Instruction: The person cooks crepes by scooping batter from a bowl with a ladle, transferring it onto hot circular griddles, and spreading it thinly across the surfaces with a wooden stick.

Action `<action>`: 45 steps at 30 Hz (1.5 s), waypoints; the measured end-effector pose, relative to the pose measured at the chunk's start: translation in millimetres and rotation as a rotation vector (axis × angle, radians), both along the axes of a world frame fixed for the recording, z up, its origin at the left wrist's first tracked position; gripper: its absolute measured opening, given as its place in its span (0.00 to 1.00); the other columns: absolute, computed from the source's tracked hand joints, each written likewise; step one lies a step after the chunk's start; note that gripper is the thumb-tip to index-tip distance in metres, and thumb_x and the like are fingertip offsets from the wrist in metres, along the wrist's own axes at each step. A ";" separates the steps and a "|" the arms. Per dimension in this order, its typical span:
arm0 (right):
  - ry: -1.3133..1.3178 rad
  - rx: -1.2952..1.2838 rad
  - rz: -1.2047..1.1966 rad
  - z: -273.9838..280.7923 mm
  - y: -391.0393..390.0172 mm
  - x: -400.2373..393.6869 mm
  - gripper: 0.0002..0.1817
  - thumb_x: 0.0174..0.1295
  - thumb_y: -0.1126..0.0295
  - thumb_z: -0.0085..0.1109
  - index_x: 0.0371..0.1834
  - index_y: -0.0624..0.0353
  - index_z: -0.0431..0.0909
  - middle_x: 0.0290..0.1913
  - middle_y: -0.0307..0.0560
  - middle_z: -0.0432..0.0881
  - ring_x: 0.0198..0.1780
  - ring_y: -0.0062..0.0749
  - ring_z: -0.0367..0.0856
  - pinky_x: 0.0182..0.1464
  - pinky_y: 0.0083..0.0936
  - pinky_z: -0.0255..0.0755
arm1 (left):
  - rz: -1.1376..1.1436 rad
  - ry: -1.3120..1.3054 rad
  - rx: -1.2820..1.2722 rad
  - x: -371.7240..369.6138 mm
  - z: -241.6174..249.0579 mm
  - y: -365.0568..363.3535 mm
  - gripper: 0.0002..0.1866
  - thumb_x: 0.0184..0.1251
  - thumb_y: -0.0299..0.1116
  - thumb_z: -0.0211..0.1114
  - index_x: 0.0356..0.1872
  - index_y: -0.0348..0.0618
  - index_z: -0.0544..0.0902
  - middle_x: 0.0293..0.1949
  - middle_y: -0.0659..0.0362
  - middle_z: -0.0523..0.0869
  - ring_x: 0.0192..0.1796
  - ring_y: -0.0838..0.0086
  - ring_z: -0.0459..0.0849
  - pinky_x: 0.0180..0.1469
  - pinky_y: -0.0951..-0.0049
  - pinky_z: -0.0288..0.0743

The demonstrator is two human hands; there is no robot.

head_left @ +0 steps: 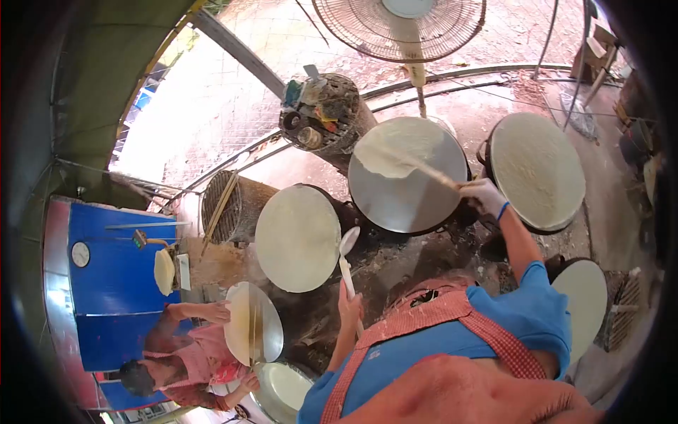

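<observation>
My right hand (484, 196), in a whitish glove with a blue band at the wrist, is closed around the handle of a long wooden spreader (424, 168). The spreader reaches across a round griddle (406, 208), where pale batter (395, 141) covers the upper part and bare grey metal shows below. My left hand (349, 309) grips the pale handle of a ladle (348, 244), whose bowl points up between this griddle and the one to its left. That left griddle (298, 239) and the right griddle (538, 172) are each covered by a pale round sheet.
A co-worker (191, 353) at lower left handles a round griddle (265, 325) beside a basin of pale liquid (286, 385). A fan (399, 28) stands at the back. A cluttered round stand (332, 113) and another stand (236, 205) are nearby. Another covered griddle (583, 304) sits behind my right arm.
</observation>
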State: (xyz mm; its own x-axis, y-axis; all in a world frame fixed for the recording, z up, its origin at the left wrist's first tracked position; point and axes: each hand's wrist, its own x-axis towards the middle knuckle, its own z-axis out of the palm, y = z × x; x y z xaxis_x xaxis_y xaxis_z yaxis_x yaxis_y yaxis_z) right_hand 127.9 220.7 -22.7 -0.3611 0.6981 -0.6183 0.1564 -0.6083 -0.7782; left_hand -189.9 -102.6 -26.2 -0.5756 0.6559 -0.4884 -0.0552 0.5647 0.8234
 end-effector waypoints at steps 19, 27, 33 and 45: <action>-0.010 -0.100 0.309 -0.4 45.0 -15.8 0.17 0.49 0.67 0.64 0.44 0.57 0.80 0.10 0.38 0.67 0.06 0.20 0.59 0.06 0.19 0.48 | 0.205 -0.357 -0.057 35.1 -11.2 -54.8 0.37 0.54 0.17 0.53 0.67 0.47 0.51 0.19 0.64 0.66 0.16 0.82 0.63 0.16 0.79 0.57; 0.034 0.125 0.278 3.8 98.7 -41.4 0.13 0.47 0.66 0.61 0.33 0.62 0.82 0.12 0.37 0.71 0.11 0.18 0.65 0.12 0.21 0.56 | 0.228 -0.326 -0.028 40.4 -5.6 -70.9 0.36 0.55 0.18 0.53 0.66 0.49 0.52 0.19 0.66 0.64 0.17 0.83 0.63 0.17 0.81 0.57; 0.138 0.090 0.495 -18.9 61.5 -9.7 0.14 0.46 0.67 0.63 0.35 0.64 0.82 0.15 0.37 0.72 0.14 0.18 0.67 0.15 0.21 0.59 | 0.328 -0.402 0.006 49.6 -6.2 -84.6 0.36 0.53 0.19 0.53 0.65 0.47 0.52 0.18 0.66 0.63 0.17 0.83 0.62 0.17 0.83 0.56; 0.158 0.157 0.643 -61.0 107.2 -16.5 0.16 0.42 0.67 0.64 0.34 0.66 0.82 0.16 0.38 0.73 0.14 0.16 0.64 0.15 0.18 0.57 | 0.402 -0.417 0.005 53.9 -17.5 -112.5 0.34 0.54 0.21 0.53 0.64 0.50 0.54 0.17 0.67 0.63 0.15 0.83 0.61 0.16 0.81 0.55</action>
State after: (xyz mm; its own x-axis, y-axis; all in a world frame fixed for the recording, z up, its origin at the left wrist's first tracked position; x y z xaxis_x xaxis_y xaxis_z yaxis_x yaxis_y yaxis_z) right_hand 111.3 327.8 -83.7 -0.8118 0.3919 -0.4329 0.3265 -0.3101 -0.8929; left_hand -136.0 -215.1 -43.6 -0.5393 0.4283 -0.7251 -0.5852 0.4286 0.6884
